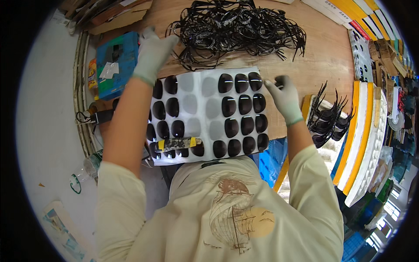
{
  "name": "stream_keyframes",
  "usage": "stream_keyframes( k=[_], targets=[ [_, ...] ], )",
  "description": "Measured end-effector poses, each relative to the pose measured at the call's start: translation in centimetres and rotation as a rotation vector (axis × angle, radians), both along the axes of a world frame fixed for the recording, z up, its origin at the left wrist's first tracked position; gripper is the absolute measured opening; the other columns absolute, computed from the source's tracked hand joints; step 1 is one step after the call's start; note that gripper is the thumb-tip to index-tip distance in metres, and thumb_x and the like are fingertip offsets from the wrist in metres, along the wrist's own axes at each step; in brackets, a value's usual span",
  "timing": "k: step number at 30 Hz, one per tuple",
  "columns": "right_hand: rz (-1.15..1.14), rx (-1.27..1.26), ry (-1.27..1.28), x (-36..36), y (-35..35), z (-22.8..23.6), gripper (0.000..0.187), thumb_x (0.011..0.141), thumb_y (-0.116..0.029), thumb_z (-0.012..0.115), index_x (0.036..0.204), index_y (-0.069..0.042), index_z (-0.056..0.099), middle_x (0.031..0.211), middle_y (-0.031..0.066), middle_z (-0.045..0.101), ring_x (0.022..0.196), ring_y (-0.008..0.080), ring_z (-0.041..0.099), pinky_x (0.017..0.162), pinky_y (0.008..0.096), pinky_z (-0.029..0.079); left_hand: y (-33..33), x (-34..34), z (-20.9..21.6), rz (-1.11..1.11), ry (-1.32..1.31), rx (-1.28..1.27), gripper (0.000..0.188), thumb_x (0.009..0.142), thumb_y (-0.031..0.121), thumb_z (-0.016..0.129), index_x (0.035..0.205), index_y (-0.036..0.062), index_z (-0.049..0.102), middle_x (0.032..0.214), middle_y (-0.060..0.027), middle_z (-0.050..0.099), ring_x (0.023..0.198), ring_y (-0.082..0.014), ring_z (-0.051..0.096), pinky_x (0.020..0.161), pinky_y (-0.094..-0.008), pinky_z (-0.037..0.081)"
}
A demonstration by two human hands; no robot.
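Note:
A white sheet [201,113] lies in front of me with rows of dark sunglass lenses [231,126] on it; two middle columns show pale grey spots with no dark lens over most of them. My left hand [152,56], in a pale glove, is beyond the sheet's far left corner, thumb apart from the fingers, slightly blurred. Close to its right is a tangled heap of black glasses frames [238,32]. My right hand [284,97], also gloved, hovers by the sheet's right edge, thumb stretched out and dark-tipped fingers bent. Neither hand shows anything held.
Across the sheet's near left lies a dark bar with yellow tape [176,144]. A blue box [115,65] stands at left, beside an orange bottle [92,74]. At right, more black frames [327,122] rest near yellow-and-white trays [355,135]. Cardboard [122,17] lies at the far left.

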State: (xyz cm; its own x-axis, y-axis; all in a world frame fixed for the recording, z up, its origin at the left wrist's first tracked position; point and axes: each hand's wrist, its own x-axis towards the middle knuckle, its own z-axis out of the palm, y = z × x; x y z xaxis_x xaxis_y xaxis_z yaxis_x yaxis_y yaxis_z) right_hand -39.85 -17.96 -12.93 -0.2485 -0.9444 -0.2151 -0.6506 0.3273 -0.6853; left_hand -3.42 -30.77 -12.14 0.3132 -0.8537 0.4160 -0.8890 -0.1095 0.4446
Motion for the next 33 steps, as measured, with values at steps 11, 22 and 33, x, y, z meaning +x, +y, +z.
stream_keyframes(
  k=[11, 22, 33],
  targets=[
    [-0.267, 0.152, -0.914, -4.1, -1.2, -4.6, 0.029, 0.093, -0.024, 0.066, 0.104, 0.003, 0.065, 0.082, 0.0034, 0.061, 0.067, 0.011, 0.053, 0.063, 0.0256, 0.046, 1.1, 3.0, 0.9, -0.301, 1.337, 0.324, 0.024, 0.093, 0.011, 0.065, 0.112, -0.0036, 0.061, 0.093, -0.0061, 0.065, 0.079, -0.0144, 0.061, 0.072, -0.026, 0.051],
    [0.063, -0.135, -1.008, 11.1, 12.8, 9.6, 0.04, 0.093, -0.002, 0.063, 0.129, 0.001, 0.047, 0.104, 0.0122, 0.065, 0.09, 0.0158, 0.063, 0.082, 0.0295, 0.052, 25.6, 1.2, 7.6, -0.569, 0.978, 0.419, 0.026, 0.101, 0.021, 0.055, 0.109, -0.0036, 0.051, 0.098, -0.0143, 0.07, 0.091, -0.0165, 0.066, 0.082, -0.0312, 0.053],
    [0.264, -0.114, -0.9, 22.2, 20.7, 11.6, 0.036, 0.093, 0.007, 0.062, 0.128, 0.005, 0.058, 0.113, 0.0132, 0.068, 0.095, 0.0151, 0.068, 0.083, 0.0274, 0.057, 33.4, 7.0, 10.1, -0.878, 0.853, 0.544, 0.026, 0.101, 0.014, 0.051, 0.117, -0.0058, 0.056, 0.086, -0.0154, 0.071, 0.079, -0.0268, 0.072, 0.073, -0.0359, 0.056]
  ],
)
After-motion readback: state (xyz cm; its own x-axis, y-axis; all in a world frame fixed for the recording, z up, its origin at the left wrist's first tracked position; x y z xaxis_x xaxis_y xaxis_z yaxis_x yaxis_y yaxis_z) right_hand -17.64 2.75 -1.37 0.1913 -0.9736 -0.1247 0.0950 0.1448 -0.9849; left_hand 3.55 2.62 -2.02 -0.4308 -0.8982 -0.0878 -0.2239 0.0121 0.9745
